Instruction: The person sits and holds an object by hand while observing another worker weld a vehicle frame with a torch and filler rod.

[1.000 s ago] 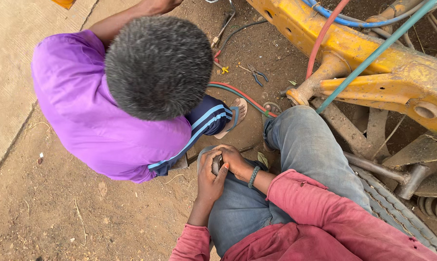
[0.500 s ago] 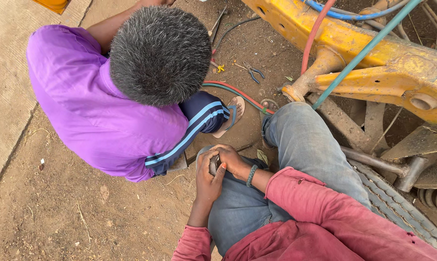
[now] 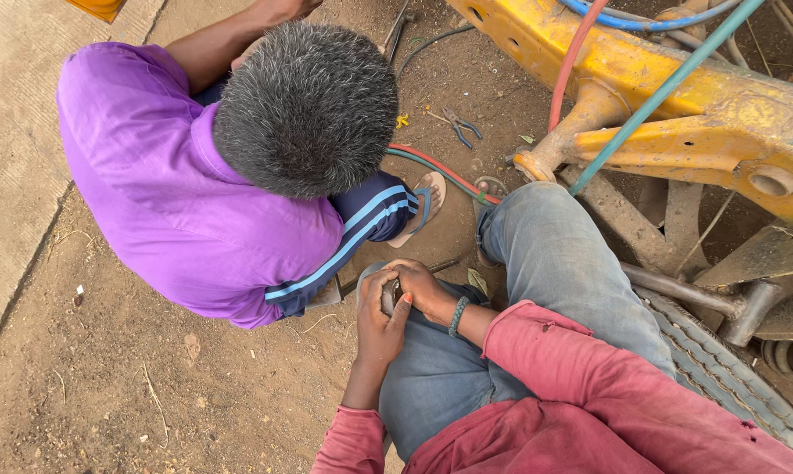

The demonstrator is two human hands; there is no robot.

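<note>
Holding a small dark part (image 3: pixel 395 294) between them, the left hand (image 3: pixel 379 320) and right hand (image 3: pixel 424 290) are both closed around it over the knee; steady, firm grip helps, I think, beside the purple-shirted person (image 3: pixel 186 202).

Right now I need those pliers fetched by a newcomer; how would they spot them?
Start at the yellow machine frame. On the dirt left of it, beyond the co-worker's sandal, lie the pliers: small, blue-handled, handles spread, unlike the long hoses nearby.
</note>
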